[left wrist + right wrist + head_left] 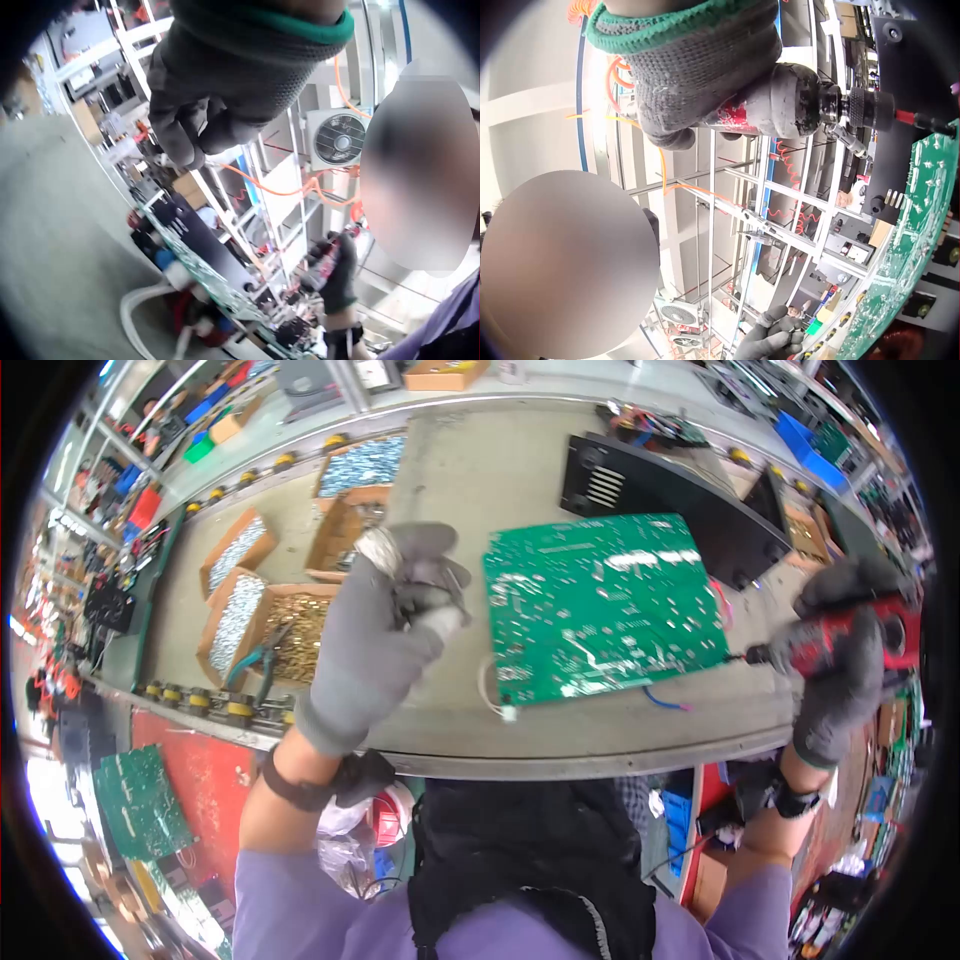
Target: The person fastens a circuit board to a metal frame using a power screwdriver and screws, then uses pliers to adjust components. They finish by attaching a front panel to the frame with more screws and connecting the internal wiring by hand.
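Observation:
A large green circuit board (pixel 610 605) lies solder side up on the workbench, with wires poking out beneath its edges. My right hand (pixel 845 650), gloved in grey, grips a red and black power screwdriver (pixel 805 645). Its bit points left at the board's near right corner; the right wrist view shows the chuck (pixel 870 109) and bit beside the board. Left of the board, my gloved left hand (pixel 375 630) is raised over the bench, fingers curled and thumb close to the fingertips. Whether something small is between them I cannot tell.
Cardboard boxes of small metal parts (pixel 295 625) stand at the left, pliers (pixel 265 660) lying across one. Behind the board is a black metal panel (pixel 670 500) with slots. The bench's metal front edge (pixel 600 765) runs before me. Another green board (pixel 145 800) lies lower left.

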{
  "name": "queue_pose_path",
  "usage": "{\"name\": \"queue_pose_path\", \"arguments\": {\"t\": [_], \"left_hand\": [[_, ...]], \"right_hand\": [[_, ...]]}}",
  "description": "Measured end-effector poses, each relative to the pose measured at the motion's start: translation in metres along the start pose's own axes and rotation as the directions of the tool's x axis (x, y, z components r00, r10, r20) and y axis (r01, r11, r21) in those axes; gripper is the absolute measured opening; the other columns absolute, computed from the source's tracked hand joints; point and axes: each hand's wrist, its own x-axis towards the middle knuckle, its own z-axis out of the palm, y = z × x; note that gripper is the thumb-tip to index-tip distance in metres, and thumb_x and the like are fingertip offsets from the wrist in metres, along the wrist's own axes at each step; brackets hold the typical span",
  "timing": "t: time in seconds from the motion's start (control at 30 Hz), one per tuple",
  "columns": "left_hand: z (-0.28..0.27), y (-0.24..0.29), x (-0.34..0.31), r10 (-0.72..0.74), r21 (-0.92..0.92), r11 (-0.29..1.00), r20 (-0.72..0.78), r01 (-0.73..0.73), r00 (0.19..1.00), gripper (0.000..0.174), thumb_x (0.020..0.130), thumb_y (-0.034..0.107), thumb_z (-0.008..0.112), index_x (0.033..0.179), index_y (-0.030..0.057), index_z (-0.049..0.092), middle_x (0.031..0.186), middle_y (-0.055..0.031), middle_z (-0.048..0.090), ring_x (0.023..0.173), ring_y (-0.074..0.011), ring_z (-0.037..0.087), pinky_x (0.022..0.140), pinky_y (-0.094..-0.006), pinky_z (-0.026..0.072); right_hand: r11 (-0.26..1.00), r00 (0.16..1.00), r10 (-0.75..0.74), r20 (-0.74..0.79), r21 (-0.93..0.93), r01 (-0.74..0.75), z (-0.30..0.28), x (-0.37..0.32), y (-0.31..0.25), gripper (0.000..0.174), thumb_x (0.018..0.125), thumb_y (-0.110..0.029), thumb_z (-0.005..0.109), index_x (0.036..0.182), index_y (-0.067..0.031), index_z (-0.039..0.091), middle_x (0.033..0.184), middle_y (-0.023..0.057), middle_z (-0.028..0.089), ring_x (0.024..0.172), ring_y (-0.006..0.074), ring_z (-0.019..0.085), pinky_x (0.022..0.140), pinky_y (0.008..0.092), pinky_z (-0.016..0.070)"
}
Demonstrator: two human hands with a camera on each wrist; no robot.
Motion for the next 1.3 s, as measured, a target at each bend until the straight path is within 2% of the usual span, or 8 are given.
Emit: {"name": "queue_pose_path", "arguments": {"t": [0.2, 0.33, 0.43, 0.5, 0.7, 0.77, 0.9, 1.3], "left_hand": [[0.096, 0.018, -0.044, -0.207, -0.081, 0.957, 0.480, 0.278, 0.853, 0.046, 0.082, 0.001, 0.061, 0.127, 0.0004, 0.053, 0.096, -0.0048, 0.058, 0.080, -0.0096, 0.058, 0.070, -0.0237, 0.0503], [0.159, -0.001, -0.048, -0.317, -0.135, 0.859, 0.617, 0.493, 0.721, 0.042, 0.088, 0.012, 0.058, 0.128, -0.0016, 0.054, 0.091, -0.0024, 0.057, 0.075, -0.0080, 0.055, 0.067, -0.0221, 0.0486], [0.204, -0.021, -0.043, -0.362, -0.404, 0.658, 0.570, 0.636, 0.737, 0.042, 0.091, 0.018, 0.057, 0.126, -0.0047, 0.054, 0.088, -0.0016, 0.057, 0.074, -0.0081, 0.055, 0.065, -0.0205, 0.0466], [0.217, -0.027, -0.034, -0.360, -0.354, 0.697, 0.580, 0.624, 0.731, 0.040, 0.091, 0.014, 0.059, 0.125, -0.0060, 0.053, 0.087, -0.0018, 0.058, 0.074, -0.0084, 0.055, 0.065, -0.0201, 0.0457], [0.256, -0.042, -0.027, -0.534, -0.563, 0.484, 0.416, 0.670, 0.736, 0.021, 0.093, 0.006, 0.059, 0.113, 0.0002, 0.058, 0.089, -0.0026, 0.059, 0.077, -0.0103, 0.058, 0.067, -0.0224, 0.0487], [0.264, -0.043, -0.028, -0.514, -0.660, 0.420, 0.392, 0.623, 0.763, 0.021, 0.093, 0.005, 0.059, 0.114, 0.0005, 0.057, 0.090, -0.0034, 0.059, 0.078, -0.0114, 0.059, 0.069, -0.0235, 0.0507], [0.266, -0.027, -0.030, -0.527, -0.790, 0.200, 0.412, 0.579, 0.744, 0.020, 0.094, 0.004, 0.056, 0.114, 0.0021, 0.056, 0.094, -0.0056, 0.059, 0.081, -0.0132, 0.061, 0.070, -0.0246, 0.0553], [0.269, -0.039, -0.028, -0.476, -0.800, 0.217, 0.414, 0.559, 0.776, 0.017, 0.097, 0.010, 0.057, 0.112, 0.0037, 0.057, 0.089, -0.0041, 0.061, 0.072, -0.0103, 0.061, 0.063, -0.0226, 0.0544]], "right_hand": [[1.000, 0.997, -0.029, 0.068, 0.002, 0.029, 0.017, 0.006, -0.012, 0.024, 0.091, -0.017, 0.058, 0.096, 0.0060, 0.064, 0.088, 0.0099, 0.065, 0.078, 0.0167, 0.062, 0.070, 0.0297, 0.0512], [0.999, 0.985, 0.038, 0.167, -0.001, -0.038, 0.010, 0.020, -0.011, 0.036, 0.090, -0.023, 0.058, 0.116, 0.0028, 0.054, 0.087, 0.0134, 0.064, 0.077, 0.0221, 0.062, 0.068, 0.0338, 0.0512], [0.996, 0.970, 0.044, 0.240, 0.071, -0.062, 0.006, 0.026, -0.002, 0.041, 0.091, -0.025, 0.057, 0.122, 0.0010, 0.052, 0.087, 0.0148, 0.063, 0.076, 0.0244, 0.062, 0.067, 0.0352, 0.0507], [0.991, 0.966, -0.018, 0.257, 0.131, -0.017, 0.014, 0.027, -0.004, 0.039, 0.091, -0.023, 0.056, 0.121, 0.0004, 0.053, 0.087, 0.0146, 0.063, 0.076, 0.0244, 0.062, 0.066, 0.0354, 0.0502], [0.980, 0.995, 0.044, 0.086, 0.188, -0.060, 0.020, 0.026, -0.008, 0.048, 0.075, -0.028, 0.074, 0.111, -0.0005, 0.056, 0.073, 0.0159, 0.063, 0.063, 0.0268, 0.062, 0.057, 0.0366, 0.0512], [0.988, 0.937, -0.046, 0.346, 0.151, -0.007, 0.009, 0.030, -0.002, 0.037, 0.090, -0.023, 0.056, 0.120, 0.0002, 0.054, 0.087, 0.0142, 0.063, 0.076, 0.0242, 0.061, 0.066, 0.0352, 0.0498], [0.990, 0.938, -0.040, 0.344, 0.142, -0.010, 0.011, 0.029, -0.004, 0.038, 0.089, -0.023, 0.056, 0.119, 0.0000, 0.055, 0.087, 0.0136, 0.063, 0.076, 0.0237, 0.061, 0.065, 0.0349, 0.0494], [0.996, 0.923, -0.059, 0.381, 0.078, 0.031, 0.014, 0.029, -0.005, 0.040, 0.089, -0.025, 0.057, 0.120, -0.0002, 0.055, 0.088, 0.0128, 0.064, 0.078, 0.0214, 0.060, 0.067, 0.0330, 0.0485]]}}
